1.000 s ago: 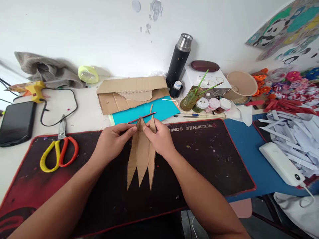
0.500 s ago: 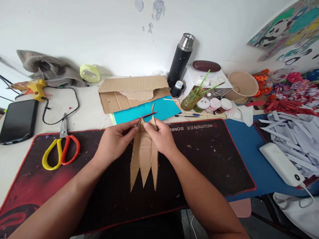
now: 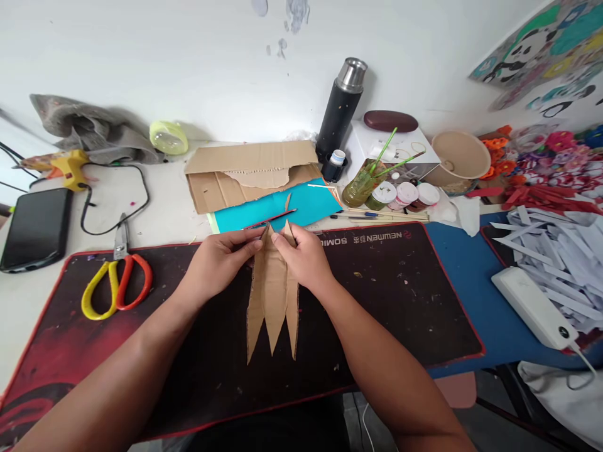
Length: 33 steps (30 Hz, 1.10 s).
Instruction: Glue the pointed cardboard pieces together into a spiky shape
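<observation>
A folded piece of cardboard (image 3: 274, 285) with long pointed ends is held above the dark desk mat (image 3: 377, 301). My left hand (image 3: 226, 257) pinches its upper left edge between thumb and fingers. On the upper right, my right hand (image 3: 304, 256) grips it with the thumb on the front face. The points at the bottom hang toward me, and shorter points stick up between my hands. Just beyond my fingers a red and black pencil (image 3: 277, 218) lies near a blue sheet (image 3: 226, 220). My fingertips behind the cardboard are hidden.
Yellow-and-red-handled scissors (image 3: 117, 276), a black phone (image 3: 35, 229) and a yellow glue gun (image 3: 70, 169) are on the left. Behind lie a torn cardboard box (image 3: 254, 157) and a black thermos (image 3: 342, 107). White paper strips (image 3: 556, 257) and a white power bank (image 3: 534, 307) are at right.
My hands keep their grip on the cardboard, which has barely shifted. The pencil behind it looks slightly lower and further left. The view has moved a little.
</observation>
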Motion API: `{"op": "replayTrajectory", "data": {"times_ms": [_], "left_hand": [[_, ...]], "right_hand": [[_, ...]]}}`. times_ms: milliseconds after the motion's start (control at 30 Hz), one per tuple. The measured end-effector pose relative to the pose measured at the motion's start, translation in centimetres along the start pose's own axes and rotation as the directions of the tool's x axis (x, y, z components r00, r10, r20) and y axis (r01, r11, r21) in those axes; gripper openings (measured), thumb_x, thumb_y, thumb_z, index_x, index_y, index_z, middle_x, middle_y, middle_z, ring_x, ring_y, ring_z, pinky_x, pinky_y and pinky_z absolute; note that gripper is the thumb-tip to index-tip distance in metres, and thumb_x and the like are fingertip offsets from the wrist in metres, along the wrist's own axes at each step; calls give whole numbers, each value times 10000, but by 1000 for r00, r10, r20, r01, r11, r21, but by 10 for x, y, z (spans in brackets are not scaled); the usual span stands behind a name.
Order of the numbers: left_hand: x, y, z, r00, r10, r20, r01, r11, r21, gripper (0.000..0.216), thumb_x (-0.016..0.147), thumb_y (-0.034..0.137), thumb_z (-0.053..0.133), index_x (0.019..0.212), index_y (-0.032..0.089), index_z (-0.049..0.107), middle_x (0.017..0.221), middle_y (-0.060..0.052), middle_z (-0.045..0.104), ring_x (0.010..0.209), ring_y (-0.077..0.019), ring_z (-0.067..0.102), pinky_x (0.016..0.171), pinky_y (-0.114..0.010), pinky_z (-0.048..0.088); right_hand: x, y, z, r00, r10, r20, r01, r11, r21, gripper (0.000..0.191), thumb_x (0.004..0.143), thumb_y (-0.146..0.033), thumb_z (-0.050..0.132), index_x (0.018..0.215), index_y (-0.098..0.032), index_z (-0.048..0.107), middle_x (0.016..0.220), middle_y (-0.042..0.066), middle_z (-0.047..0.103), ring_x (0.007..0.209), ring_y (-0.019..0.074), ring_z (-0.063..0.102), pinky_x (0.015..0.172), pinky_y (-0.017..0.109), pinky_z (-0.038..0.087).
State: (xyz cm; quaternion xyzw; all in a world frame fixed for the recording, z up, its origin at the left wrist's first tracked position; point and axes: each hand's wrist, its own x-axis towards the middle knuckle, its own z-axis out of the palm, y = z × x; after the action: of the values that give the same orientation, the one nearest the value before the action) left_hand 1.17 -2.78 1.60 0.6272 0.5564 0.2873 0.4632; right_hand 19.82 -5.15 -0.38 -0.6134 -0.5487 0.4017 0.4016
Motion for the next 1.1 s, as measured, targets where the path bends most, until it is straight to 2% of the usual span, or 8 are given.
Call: {"op": "replayTrajectory", "data": {"times_ms": [233, 467, 667, 1100], "left_hand": [[-1, 1, 3, 1000, 13, -18, -13, 1000, 7, 472, 842, 580, 763, 1184, 264, 846, 1273, -45, 798, 1233, -359, 727, 1088, -476, 575], [0, 1, 3, 1000, 6, -3, -6, 999, -31, 504, 821, 599, 782, 1185, 255, 846, 1248, -54, 810, 1237, -370, 722, 1100, -496, 566], [1, -1, 3, 999, 34, -11, -35, 999, -33, 466, 832, 589, 789, 1163, 267, 851, 1260, -60, 805, 1252, -358, 720, 1139, -486, 536], [0, 4, 2, 1000, 24, 14, -24, 998, -52, 464, 846, 551, 773, 1186, 244, 843, 1268, -59, 804, 1223, -344, 727, 1117, -474, 547]], "right_hand": [[0, 0, -1, 1000, 9, -10, -9, 1000, 11, 351, 943, -418, 602, 693, -234, 438, 653, -55, 456, 648, 147, 421, 621, 308, 277], [1, 0, 0, 1000, 7, -16, -7, 1000, 25, 348, 938, -412, 605, 688, -232, 444, 652, -54, 471, 644, 145, 422, 624, 307, 286], [1, 2, 1, 1000, -9, -19, 9, 1000, 10, 350, 948, -416, 604, 694, -236, 444, 658, -51, 475, 651, 151, 431, 626, 309, 288], [0, 0, 1, 1000, 20, -21, -19, 999, 32, 329, 936, -450, 608, 720, -235, 484, 667, -50, 497, 660, 155, 456, 635, 298, 323]]}}
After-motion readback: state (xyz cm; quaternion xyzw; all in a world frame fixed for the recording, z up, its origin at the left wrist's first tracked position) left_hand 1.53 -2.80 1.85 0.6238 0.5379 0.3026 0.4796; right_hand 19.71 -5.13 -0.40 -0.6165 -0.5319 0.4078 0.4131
